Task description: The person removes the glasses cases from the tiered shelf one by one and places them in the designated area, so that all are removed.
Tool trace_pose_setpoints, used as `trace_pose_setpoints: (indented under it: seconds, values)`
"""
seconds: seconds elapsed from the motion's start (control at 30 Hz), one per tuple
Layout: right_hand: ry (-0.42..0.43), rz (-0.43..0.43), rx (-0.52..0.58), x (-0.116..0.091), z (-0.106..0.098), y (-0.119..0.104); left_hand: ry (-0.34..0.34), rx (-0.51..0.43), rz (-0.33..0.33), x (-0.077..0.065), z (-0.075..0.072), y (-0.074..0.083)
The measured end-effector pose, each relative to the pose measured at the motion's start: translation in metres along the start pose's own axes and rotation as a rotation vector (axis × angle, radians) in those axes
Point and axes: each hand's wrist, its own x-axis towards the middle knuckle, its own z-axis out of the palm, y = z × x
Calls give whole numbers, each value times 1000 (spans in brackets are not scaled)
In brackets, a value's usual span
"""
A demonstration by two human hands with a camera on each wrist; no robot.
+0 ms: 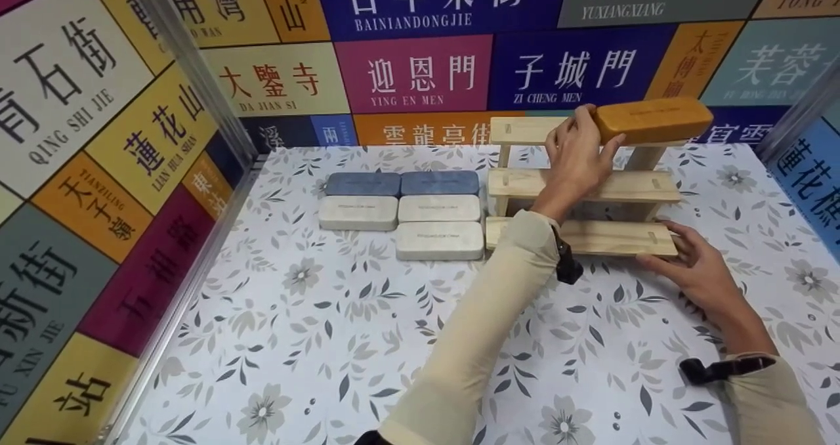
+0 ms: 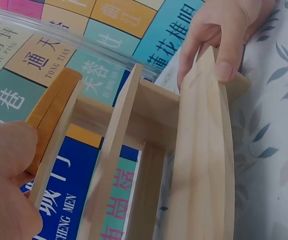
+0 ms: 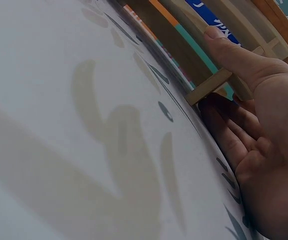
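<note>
A three-tier wooden rack (image 1: 584, 186) stands on the right of the table. An orange-brown rounded oblong block (image 1: 656, 119) lies along its top tier, overhanging to the right. My left hand (image 1: 581, 149) grips the left end of this block. Low on the rack, my right hand (image 1: 699, 268) holds the right end of the bottom tier, thumb in front and fingers behind. In the left wrist view, the block (image 2: 54, 112) lies against the top board, and the right thumb rests on the bottom board (image 2: 201, 150). The right wrist view shows the hand (image 3: 263, 130) around the rack's end.
Left of the rack, two blue-grey blocks (image 1: 364, 184) sit behind three white blocks (image 1: 440, 240), all close together. A floral cloth (image 1: 328, 340) covers the table. Panels of coloured signs (image 1: 420, 71) stand along the back and sides.
</note>
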Motion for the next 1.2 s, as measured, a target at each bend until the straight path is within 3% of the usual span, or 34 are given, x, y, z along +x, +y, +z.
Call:
trace_pose_setpoints:
  seconds: [0.23, 0.33, 0.77, 0.93, 1.2]
  values:
    - [17, 16, -25, 0, 3, -3, 3, 5, 44, -2, -6, -7]
    - [12, 2, -33, 0, 1, -3, 6, -37, 77, -4, -11, -12]
    - [7, 15, -35, -1, -3, -1, -22, -549, 190, -10, -42, -54]
    - [8, 20, -30, -1, -3, 1, 17, -650, 176, -19, -51, -78]
    - [9, -15, -51, 1, -2, 2, 46, -846, 209, -39, -71, -121]
